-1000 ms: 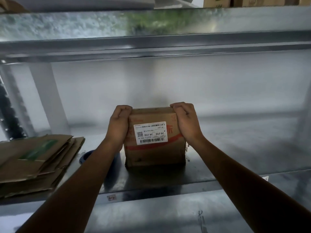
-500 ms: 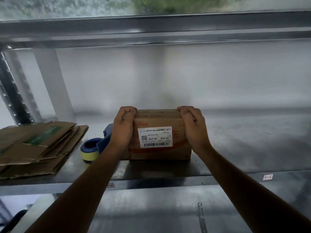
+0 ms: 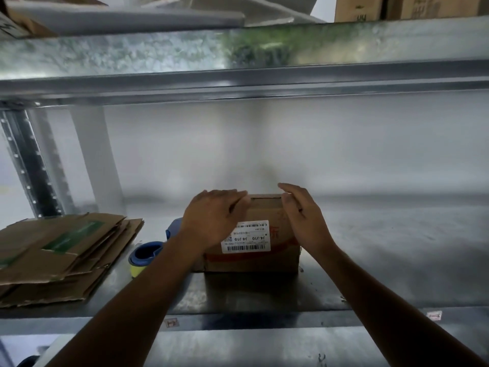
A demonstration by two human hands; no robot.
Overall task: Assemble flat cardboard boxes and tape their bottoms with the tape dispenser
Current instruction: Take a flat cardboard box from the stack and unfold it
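Note:
A small brown cardboard box (image 3: pixel 267 215) with a white barcode label stands on the metal shelf (image 3: pixel 383 260), its top flaps folded down with a narrow gap showing. My left hand (image 3: pixel 214 215) lies flat with straight fingers over the box's left top edge. My right hand (image 3: pixel 301 213) has its fingers extended along the box's right top corner. The blue tape dispenser (image 3: pixel 150 254), with a yellow-edged roll, rests on the shelf just left of the box, partly behind my left forearm.
A stack of flattened cardboard boxes (image 3: pixel 60 250) lies at the shelf's left end. An upper metal shelf (image 3: pixel 238 64) runs overhead, carrying boxes (image 3: pixel 397 7). A slotted upright post (image 3: pixel 29 162) stands at the far left. Bare shelf surface extends to the right of the box.
Both hands have released their curled grip on the box's top corners and now lie with fingers straightened over the top. The box stands on the shelf beside the dispenser.

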